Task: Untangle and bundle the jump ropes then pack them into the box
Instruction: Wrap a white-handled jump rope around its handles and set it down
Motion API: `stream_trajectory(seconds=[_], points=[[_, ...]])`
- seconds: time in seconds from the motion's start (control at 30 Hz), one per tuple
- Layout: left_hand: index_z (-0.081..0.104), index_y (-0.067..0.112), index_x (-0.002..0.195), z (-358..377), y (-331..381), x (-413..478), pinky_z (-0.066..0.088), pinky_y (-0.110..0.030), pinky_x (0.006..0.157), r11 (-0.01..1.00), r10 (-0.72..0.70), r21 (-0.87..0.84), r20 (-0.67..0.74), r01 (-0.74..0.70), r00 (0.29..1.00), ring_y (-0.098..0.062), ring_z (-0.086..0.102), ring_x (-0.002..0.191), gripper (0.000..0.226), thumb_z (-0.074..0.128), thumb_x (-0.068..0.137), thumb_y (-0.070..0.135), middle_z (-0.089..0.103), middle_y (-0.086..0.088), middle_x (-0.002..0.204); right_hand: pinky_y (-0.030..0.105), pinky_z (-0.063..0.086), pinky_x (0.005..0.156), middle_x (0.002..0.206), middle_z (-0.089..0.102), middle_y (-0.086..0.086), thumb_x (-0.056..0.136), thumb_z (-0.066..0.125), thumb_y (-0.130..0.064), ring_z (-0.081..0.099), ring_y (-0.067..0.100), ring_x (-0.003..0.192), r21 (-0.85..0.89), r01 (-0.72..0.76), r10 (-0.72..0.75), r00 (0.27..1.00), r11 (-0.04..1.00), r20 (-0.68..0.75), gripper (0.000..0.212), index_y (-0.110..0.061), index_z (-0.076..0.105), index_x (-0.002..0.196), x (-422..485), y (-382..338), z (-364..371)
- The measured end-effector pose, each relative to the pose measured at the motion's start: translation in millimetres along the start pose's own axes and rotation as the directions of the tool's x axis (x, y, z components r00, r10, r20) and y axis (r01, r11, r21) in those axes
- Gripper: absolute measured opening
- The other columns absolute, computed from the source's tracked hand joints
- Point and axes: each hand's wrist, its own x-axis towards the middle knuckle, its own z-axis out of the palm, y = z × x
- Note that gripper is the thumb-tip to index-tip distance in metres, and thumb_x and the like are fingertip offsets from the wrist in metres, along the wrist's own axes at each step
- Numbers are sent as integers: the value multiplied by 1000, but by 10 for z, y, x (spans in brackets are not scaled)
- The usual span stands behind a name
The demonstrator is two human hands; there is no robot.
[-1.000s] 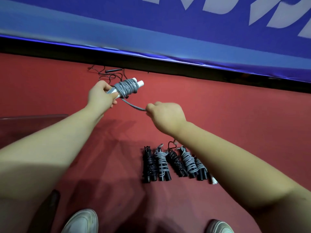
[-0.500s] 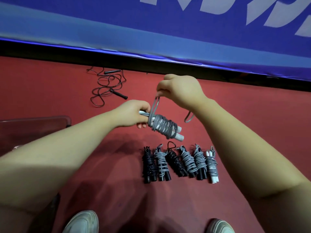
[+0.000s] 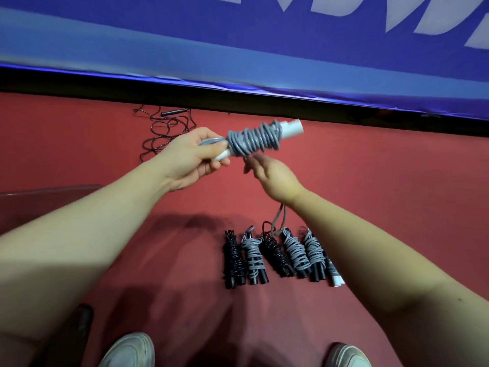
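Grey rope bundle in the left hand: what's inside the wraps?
White handles poke out at the far end and beside the left hand. The cord of the grey rope bundle covers their middles, so how they sit together is hidden.

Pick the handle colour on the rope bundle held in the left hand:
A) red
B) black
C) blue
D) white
D: white handles stick out of both ends of the grey rope bundle that the left hand grips.
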Motion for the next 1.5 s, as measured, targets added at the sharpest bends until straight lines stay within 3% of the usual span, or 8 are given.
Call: stream_trajectory(seconds=[0.17, 0.47, 0.63, 0.73, 0.93, 1.1, 1.3, 1.5], points=[[50, -4, 107, -68, -85, 185, 44, -11, 47, 996, 1, -92, -204, -20, 979, -9, 58, 63, 12, 46, 98, 3, 55, -13, 89, 36, 35, 68, 113, 59, 16, 101, 35, -25, 56, 36, 97, -148, 37, -11, 986, 988, 169, 28, -9, 44, 122, 11, -242, 106], [46, 12, 81, -145, -263, 87, 43, -17, 44, 845, 156, 533, -175, -40, 972, -11, 54, 48, 18, 57, 91, 1, 60, -12, 67, 29, 31, 60, 97, 61, 7, 94, 35, -17, 60, 29, 85, -666, 412, -374, 904, 623, 209, 32, -16, 66, 105, 59, -687, -331], [56, 13, 77, -83, -196, 70, 43, -17, 44, 800, 105, 597, -37, -62, 994, -11, 54, 49, 18, 58, 89, -1, 61, -10, 62, 33, 37, 73, 130, 48, 8, 101, 34, -35, 54, 29, 104, -460, 265, -159, 953, 847, 256, 29, -19, 54, 114, 124, -472, -385], [59, 12, 84, -98, -149, 70, 43, -17, 47, 785, 96, 615, -1, -76, 995, -4, 53, 46, 10, 56, 92, 6, 63, -5, 62, 35, 33, 66, 90, 55, 11, 102, 31, -33, 52, 30, 83, -83, 48, -25, 966, 995, 258, 21, -17, 41, 94, 91, -341, -325], [50, 9, 98, -72, -40, 109, 40, -15, 48, 872, 176, 466, -11, -151, 984, -4, 49, 48, 2, 51, 97, 10, 57, -7, 67, 35, 28, 59, 70, 46, -4, 102, 31, -29, 46, 25, 69, 134, -5, 10, 999, 991, -35, 16, -20, 35, 89, 17, -317, -140], [36, 12, 120, 41, -56, 161, 44, -18, 56, 995, 91, -32, -146, -97, 985, -15, 55, 81, 41, 49, 89, -11, 52, -8, 108, 37, 38, 60, 78, 56, 2, 102, 27, -30, 55, 26, 70, 364, -171, 288, 910, 916, -298, 19, -19, 39, 91, 169, -437, -80], [37, 12, 125, 193, -207, 58, 46, -36, 92, 933, -162, 340, 101, 119, 982, -17, 61, 105, 54, 66, 82, -2, 63, -4, 114, 32, 29, 56, 78, 53, 1, 102, 27, -30, 50, 24, 69, 435, -231, 382, 874, 870, -300, 19, -19, 38, 91, 247, -540, -45], [43, 10, 115, 179, -204, 45, 46, -24, 72, 973, -71, 220, 22, 65, 997, 1, 59, 63, 24, 51, 93, 1, 59, 4, 83, 35, 35, 62, 79, 56, 2, 102, 31, -30, 52, 25, 74, 402, -209, 317, 922, 892, -224, 26, -12, 49, 96, 221, -545, -181]])
